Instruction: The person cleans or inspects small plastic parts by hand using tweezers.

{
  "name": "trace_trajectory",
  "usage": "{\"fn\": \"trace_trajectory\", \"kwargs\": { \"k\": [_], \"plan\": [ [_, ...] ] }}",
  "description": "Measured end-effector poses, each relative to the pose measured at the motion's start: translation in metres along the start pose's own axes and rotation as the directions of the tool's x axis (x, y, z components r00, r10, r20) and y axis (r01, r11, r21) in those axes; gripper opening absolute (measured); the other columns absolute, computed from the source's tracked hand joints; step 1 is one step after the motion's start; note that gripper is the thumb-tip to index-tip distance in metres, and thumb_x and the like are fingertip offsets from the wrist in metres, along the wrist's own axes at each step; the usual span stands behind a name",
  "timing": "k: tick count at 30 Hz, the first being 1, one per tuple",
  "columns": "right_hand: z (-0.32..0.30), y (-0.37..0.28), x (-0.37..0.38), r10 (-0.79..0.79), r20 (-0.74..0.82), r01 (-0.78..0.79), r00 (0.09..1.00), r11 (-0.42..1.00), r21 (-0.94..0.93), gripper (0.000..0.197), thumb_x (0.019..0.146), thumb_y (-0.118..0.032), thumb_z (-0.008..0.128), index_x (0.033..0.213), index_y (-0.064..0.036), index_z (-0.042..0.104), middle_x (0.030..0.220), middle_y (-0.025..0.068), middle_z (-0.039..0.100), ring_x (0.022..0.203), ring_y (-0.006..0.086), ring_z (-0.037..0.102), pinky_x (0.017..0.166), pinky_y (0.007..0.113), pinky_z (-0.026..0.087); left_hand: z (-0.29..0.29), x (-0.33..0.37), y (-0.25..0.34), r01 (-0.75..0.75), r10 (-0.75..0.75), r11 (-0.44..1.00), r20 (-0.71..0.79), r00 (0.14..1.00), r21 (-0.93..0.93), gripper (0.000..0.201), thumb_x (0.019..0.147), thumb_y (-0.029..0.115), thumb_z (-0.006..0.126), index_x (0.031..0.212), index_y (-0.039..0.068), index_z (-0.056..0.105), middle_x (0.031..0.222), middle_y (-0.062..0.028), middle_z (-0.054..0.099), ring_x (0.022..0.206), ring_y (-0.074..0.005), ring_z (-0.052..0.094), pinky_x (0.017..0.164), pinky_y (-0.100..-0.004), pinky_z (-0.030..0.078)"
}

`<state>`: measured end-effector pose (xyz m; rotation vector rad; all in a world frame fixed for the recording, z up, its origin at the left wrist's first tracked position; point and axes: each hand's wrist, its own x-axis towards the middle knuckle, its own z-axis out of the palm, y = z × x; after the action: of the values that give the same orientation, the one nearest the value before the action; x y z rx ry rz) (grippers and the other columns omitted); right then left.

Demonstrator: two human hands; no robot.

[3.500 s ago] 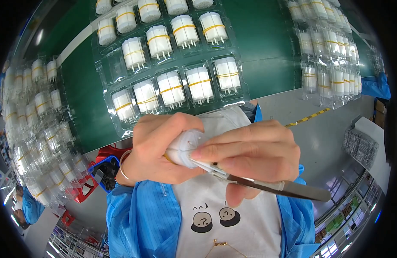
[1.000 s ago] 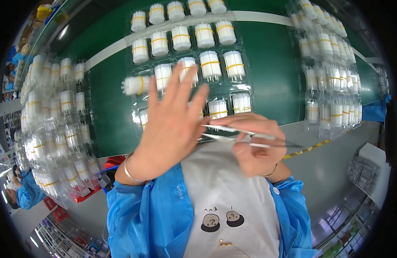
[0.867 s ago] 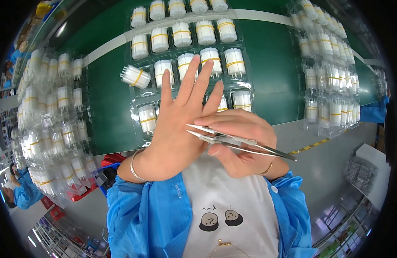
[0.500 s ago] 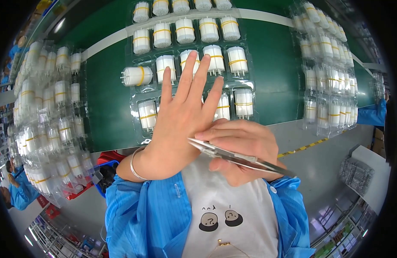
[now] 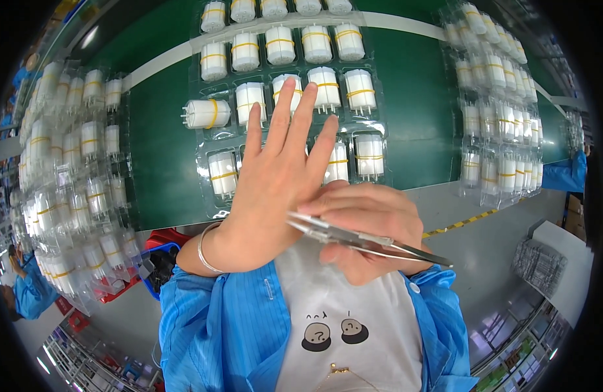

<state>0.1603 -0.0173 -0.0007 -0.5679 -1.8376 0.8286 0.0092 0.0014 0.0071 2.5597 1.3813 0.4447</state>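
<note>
- The left hand [image 5: 275,189] is spread at the middle of the frame, back facing up, four fingers fanned toward the top; the thumb is hidden.
- The right hand [image 5: 370,228], just below and right of it, pinches metal tweezers [image 5: 383,241], whose tips point left, slightly apart, over the back of the left hand; whether they touch the skin I cannot tell.
- A bangle [image 5: 203,251] circles the left wrist.
- Beyond the fingertips lies a clear plastic tray [image 5: 357,127] with rows of white cylinders, each banded in yellow. The left fingers overlap several in the nearer rows; contact is unclear.
- One sideways cylinder [image 5: 200,114] lies up and left of the left hand, apart from the fingers, at the tray's left edge, its pins pointing left.
- The tray sits on a green desk [image 5: 419,117], its upper rows crossing a pale strip.
- Stacks of filled clear trays rise at the left [image 5: 73,176] and upper right [image 5: 504,124] of the frame.
- Below the left stack, a blue crate [image 5: 161,261] holds dark material.
- Yellow-and-black tape [image 5: 461,224] marks the grey floor at right.
- A co-worker in blue [image 5: 33,287] shows at lower left.
</note>
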Motion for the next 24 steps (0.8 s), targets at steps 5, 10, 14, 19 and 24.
{"fn": "trace_trajectory", "kwargs": {
  "k": [5,10,14,19,24],
  "plan": [
    [-0.005,0.001,0.001,0.029,0.006,-0.028,1.000,0.999,-0.047,0.036,0.066,-0.013,0.080,0.092,0.0015,0.060,0.085,0.0181,0.066,0.073,0.0298,0.067,0.061,0.031,0.054,-0.004,0.001,0.001,0.015,-0.015,1.000,0.038,0.999,0.002,0.053,0.068,0.007,0.062,0.119,-0.002,0.049,0.139,-0.0259,0.026,0.133,-0.0445,0.020,0.099,-0.0613,0.025],
    [0.002,0.004,0.001,0.009,-0.170,-0.007,0.985,1.000,0.013,0.036,0.066,-0.012,0.079,0.093,0.0016,0.060,0.085,0.0181,0.066,0.072,0.0295,0.067,0.060,0.031,0.054,-0.005,0.001,0.001,0.019,-0.018,1.000,0.043,0.999,-0.016,0.053,0.068,0.007,0.062,0.119,-0.002,0.049,0.139,-0.0254,0.027,0.133,-0.0444,0.020,0.099,-0.0611,0.026],
    [0.001,0.002,-0.001,0.023,-0.018,-0.023,1.000,1.000,0.019,0.040,0.062,-0.011,0.081,0.093,0.0016,0.060,0.084,0.0167,0.066,0.070,0.0288,0.066,0.058,0.031,0.054,-0.003,0.002,0.001,0.017,-0.016,0.998,0.016,1.000,-0.054,0.054,0.067,0.005,0.062,0.118,-0.002,0.048,0.139,-0.0251,0.028,0.133,-0.0436,0.021,0.098,-0.0610,0.027],
    [-0.002,-0.001,-0.001,0.017,-0.037,-0.020,0.999,0.998,-0.062,0.037,0.065,-0.012,0.080,0.093,0.0004,0.059,0.087,0.0162,0.066,0.069,0.0281,0.066,0.058,0.030,0.053,0.001,0.001,-0.001,0.012,-0.012,1.000,0.015,1.000,-0.001,0.053,0.071,0.015,0.065,0.118,-0.001,0.048,0.139,-0.0246,0.028,0.133,-0.0432,0.021,0.099,-0.0598,0.027],
    [-0.001,0.001,-0.007,0.106,-0.025,-0.106,0.994,0.994,0.011,0.032,0.073,-0.020,0.074,0.092,0.0022,0.061,0.090,0.0161,0.067,0.071,0.0267,0.066,0.060,0.031,0.053,0.002,0.000,-0.003,0.007,-0.009,0.998,0.036,0.999,0.068,0.057,0.073,0.028,0.067,0.119,0.000,0.048,0.139,-0.0238,0.029,0.132,-0.0427,0.022,0.100,-0.0582,0.027]
  ]
}}
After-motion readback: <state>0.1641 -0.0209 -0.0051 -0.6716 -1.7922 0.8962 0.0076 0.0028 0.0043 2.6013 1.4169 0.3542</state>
